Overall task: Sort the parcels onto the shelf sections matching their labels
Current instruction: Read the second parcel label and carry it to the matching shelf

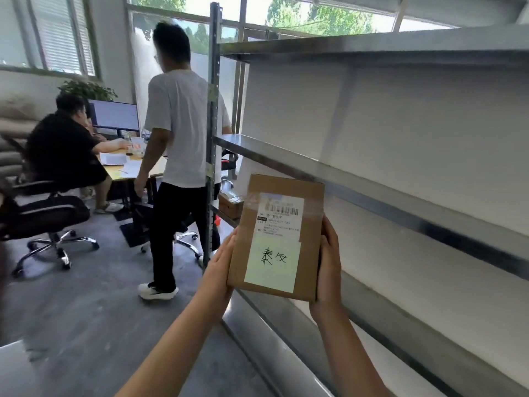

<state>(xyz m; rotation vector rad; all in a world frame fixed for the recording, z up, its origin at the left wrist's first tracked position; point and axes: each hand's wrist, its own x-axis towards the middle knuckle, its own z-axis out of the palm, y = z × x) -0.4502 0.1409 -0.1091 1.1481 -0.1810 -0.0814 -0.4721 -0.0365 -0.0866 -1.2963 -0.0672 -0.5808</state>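
Office daylight falls on bare metal shelves (372, 179) beside us. We hold one parcel (276, 239) upright, left hand (221, 263) and right hand (329, 265) each keeping a closed grip on its sides. Its note (272, 263) looks like "泰安". Beyond it another box (230, 204) sits shelved; sorting seems barely begun.

Parcel (279, 239): brown cardboard box, rectangular, taped shut, held upright off the shelf (372, 179) with its labelled face toward the camera. A white barcode label occupies the upper face; a pale green note with two handwritten characters covers the lower face. Shelf: grey metal tiers, bare, just behind the parcel.
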